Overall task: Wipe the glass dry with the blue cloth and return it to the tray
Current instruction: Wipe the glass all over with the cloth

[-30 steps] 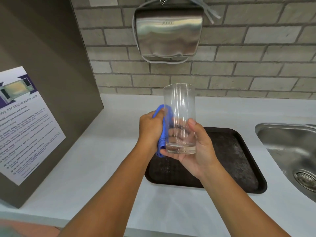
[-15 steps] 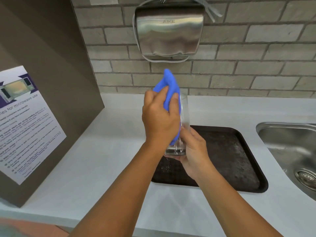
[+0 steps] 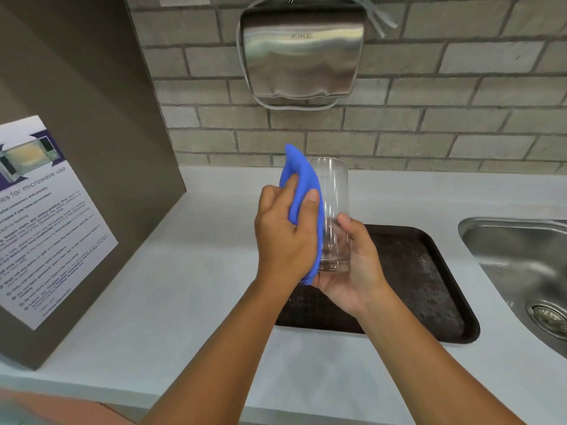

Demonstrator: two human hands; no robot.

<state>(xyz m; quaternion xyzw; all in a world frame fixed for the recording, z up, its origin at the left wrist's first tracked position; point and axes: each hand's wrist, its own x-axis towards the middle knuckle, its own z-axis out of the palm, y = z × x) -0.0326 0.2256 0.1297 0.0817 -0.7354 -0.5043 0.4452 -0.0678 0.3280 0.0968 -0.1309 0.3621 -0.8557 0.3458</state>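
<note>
A tall clear glass [image 3: 334, 207] is held upright in the air above the left part of a dark brown tray [image 3: 429, 271]. My right hand [image 3: 352, 265] cups its base from below and the right. My left hand [image 3: 283, 237] grips a blue cloth [image 3: 302, 185] and presses it against the left side of the glass. The cloth runs from above the rim down past the base.
The tray lies on a pale grey counter [image 3: 184, 302]. A steel sink [image 3: 521, 265] is at the right. A steel hand dryer [image 3: 302, 53] hangs on the brick wall. A brown panel with a microwave notice [image 3: 43, 222] stands at the left.
My left hand carried the cloth from low beside the glass up over its front, then down and left along its side. The glass has tilted little and stays above the tray.
</note>
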